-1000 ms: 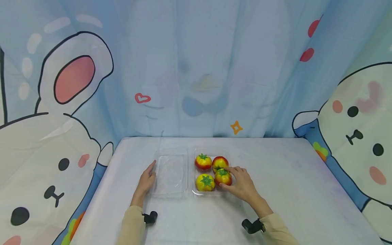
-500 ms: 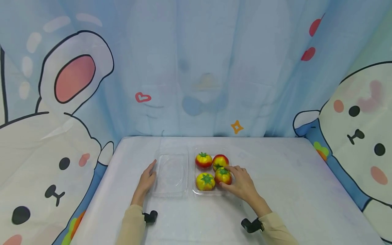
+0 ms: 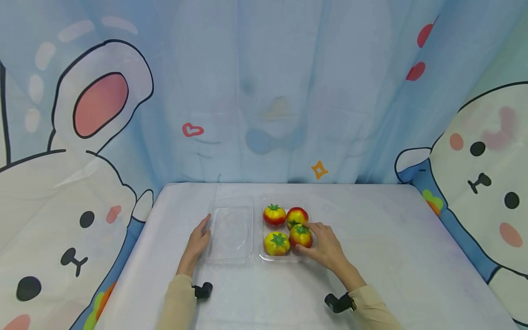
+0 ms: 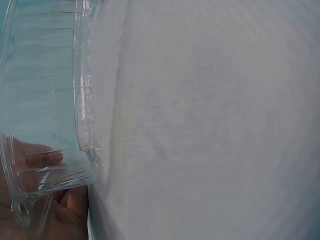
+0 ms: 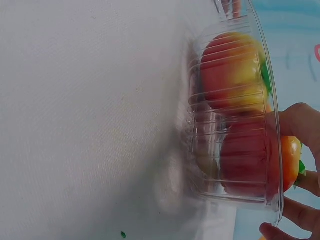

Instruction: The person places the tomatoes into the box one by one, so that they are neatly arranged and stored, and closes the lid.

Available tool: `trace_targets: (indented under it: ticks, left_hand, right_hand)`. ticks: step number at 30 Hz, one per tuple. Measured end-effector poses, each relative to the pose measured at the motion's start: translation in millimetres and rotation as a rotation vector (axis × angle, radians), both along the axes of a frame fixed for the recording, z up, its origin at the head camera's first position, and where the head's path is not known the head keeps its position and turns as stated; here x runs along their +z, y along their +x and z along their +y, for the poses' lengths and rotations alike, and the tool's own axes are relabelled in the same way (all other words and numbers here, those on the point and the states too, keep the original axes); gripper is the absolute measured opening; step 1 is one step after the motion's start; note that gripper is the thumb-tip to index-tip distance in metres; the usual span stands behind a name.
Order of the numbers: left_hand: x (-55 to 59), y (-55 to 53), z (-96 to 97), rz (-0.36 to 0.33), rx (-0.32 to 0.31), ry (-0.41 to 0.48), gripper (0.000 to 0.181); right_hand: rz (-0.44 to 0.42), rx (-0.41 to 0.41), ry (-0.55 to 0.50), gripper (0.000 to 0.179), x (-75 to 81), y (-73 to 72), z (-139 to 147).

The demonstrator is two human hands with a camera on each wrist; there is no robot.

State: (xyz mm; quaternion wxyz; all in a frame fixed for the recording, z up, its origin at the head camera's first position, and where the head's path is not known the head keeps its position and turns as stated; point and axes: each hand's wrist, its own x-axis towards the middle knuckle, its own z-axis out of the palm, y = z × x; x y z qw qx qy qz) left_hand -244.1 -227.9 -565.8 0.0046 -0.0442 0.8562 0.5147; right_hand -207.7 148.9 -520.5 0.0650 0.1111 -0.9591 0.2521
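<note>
A clear plastic clamshell box lies unfolded on the table, its lid half (image 3: 229,234) to the left of its base (image 3: 284,258). Several red-and-yellow toy tomatoes (image 3: 277,243) with green star-shaped tops sit in the base. My right hand (image 3: 327,248) holds the near-right tomato (image 3: 300,235) between thumb and fingers, at the base's right side. Through the clear wall in the right wrist view, that tomato (image 5: 245,160) shows low in the box. My left hand (image 3: 196,243) touches the lid's left edge with its fingers extended; in the left wrist view, fingers (image 4: 42,162) show through the plastic.
A white cloth covers the table (image 3: 392,256). Behind it hangs a blue curtain (image 3: 272,91) printed with cartoon animals. Black wrist cameras (image 3: 339,303) sit on both forearms. A tiny green bit (image 5: 123,234) lies on the cloth in the right wrist view.
Both hands, the box and the tomatoes hold nearly the same positions. Only a slight upward shift of the whole head view shows.
</note>
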Motion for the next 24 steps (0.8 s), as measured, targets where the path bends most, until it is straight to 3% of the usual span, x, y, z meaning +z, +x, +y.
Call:
trace_targets:
  ticks: [10,24]
  left_hand:
    - [1.1,1.0,-1.0,0.011,-0.006,0.008,0.058]
    - [1.2,-1.0,-3.4,-0.001,0.002,0.023,0.058]
  right_hand:
    - [-0.041,-0.047,0.031,0.068,3.8,-0.3,-7.3]
    - [-0.048,-0.036,0.075,0.068,13.0,-5.0,-3.9]
